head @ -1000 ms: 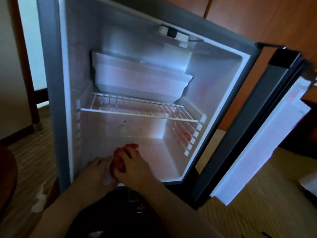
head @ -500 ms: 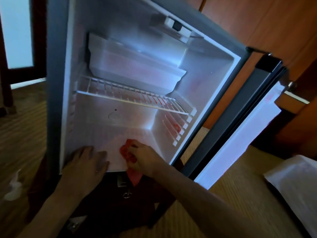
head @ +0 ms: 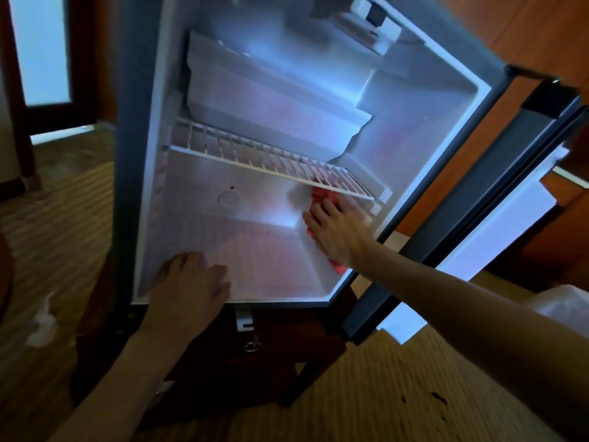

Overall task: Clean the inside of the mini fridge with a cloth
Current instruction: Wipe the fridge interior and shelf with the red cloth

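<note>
The right hand (head: 334, 231) presses the cloth (head: 322, 194) flat-fingered; the rack (head: 271, 161) just above could snag it; the left hand (head: 191, 282) rests flat.

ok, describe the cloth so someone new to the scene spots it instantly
Find the open mini fridge. Under its wire shelf, against the right inner wall, the right hand presses a cloth. It is the only red thing in the white interior.
</note>
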